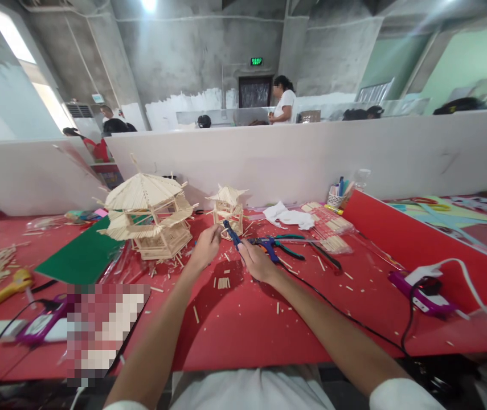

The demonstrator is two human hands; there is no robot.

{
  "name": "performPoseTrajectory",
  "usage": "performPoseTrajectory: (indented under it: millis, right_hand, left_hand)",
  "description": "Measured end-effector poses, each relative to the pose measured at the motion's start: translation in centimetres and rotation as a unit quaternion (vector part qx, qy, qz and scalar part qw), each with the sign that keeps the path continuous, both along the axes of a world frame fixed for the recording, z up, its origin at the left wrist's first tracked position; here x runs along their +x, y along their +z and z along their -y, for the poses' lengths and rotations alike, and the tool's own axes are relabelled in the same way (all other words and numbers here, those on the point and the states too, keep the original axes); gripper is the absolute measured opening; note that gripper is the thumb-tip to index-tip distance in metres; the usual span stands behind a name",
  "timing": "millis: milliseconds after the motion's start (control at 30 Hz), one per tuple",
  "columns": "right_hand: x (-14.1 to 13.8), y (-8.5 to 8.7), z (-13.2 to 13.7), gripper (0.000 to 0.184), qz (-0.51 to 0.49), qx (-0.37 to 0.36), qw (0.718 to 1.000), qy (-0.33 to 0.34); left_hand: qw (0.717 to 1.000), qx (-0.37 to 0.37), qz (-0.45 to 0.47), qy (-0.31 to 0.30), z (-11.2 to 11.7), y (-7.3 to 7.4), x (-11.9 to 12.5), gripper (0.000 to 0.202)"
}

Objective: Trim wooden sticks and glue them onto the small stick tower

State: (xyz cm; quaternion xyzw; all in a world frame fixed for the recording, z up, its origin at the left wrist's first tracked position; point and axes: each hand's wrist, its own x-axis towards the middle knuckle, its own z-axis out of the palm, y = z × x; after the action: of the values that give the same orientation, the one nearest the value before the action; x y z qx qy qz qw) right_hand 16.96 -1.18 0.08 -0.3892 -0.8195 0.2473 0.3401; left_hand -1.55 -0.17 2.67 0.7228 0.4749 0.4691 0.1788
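My right hand (258, 260) is closed around dark blue pliers (230, 232), their head pointing up and away from me. Close beside the tool head, my left hand (208, 247) is pinched on what looks like a thin wooden stick, mostly hidden by the fingers. Just behind both hands stands a small stick-built pavilion (227, 200). A larger pavilion (144, 196) with a layered roof is on the left. Below my hands, a small panel of sticks laid side by side (223, 283) lies on the red tabletop (243, 336).
Right of my hands lie a blue glue gun (269, 246) with a cord and teal-handled pliers (292, 250). A white cloth (288, 216) and bagged sticks (332, 228) lie further back. Purple power strips (425, 293) occupy both sides. A white partition (269, 162) stands behind; people are beyond it.
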Motion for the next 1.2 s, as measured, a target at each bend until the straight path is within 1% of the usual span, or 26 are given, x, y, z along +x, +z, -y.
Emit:
performPoseTrajectory:
  millis: [100, 267, 433, 567, 800, 967, 1100, 1200]
  right_hand:
    - [-0.2, -0.1, -0.1, 0.033, -0.002, 0.006, 1.000, -0.004]
    - [-0.1, -0.3, -0.2, 0.032, 0.010, 0.001, 1.000, -0.018]
    - [0.2, 0.0, -0.1, 0.029, 0.020, 0.009, 1.000, -0.009]
    - [0.4, 0.2, -0.1, 0.028, 0.029, 0.001, 1.000, -0.011]
    - [0.5, 0.0, -0.2, 0.030, 0.018, -0.026, 0.999, 0.022]
    - [0.5, 0.2, -0.1, 0.031, 0.006, -0.043, 0.999, 0.030]
    - [0.5, 0.2, 0.0, 0.033, -0.005, -0.057, 0.998, 0.040]
    - [0.5, 0.2, 0.0, 0.034, -0.002, -0.054, 0.998, 0.041]
  left_hand:
    - [1.000, 0.014, -0.018, 0.011, 0.0, 0.0, -0.1, 0.028]
    - [0.999, 0.015, -0.031, 0.017, 0.2, 0.1, 0.1, 0.027]
    - [0.999, 0.020, -0.032, 0.016, 0.2, 0.0, 0.0, 0.029]
    - [0.999, 0.021, -0.047, 0.015, 0.0, -0.1, -0.3, 0.029]
    - [0.998, 0.004, -0.065, 0.009, -0.1, 0.0, -0.7, 0.027]
    - [0.997, 0.008, -0.073, 0.008, -0.1, 0.0, -0.8, 0.024]
    - [0.997, 0.005, -0.076, -0.010, -0.3, -0.1, -1.1, 0.023]
    - [0.996, 0.002, -0.079, -0.028, -0.5, -0.1, -1.2, 0.021]
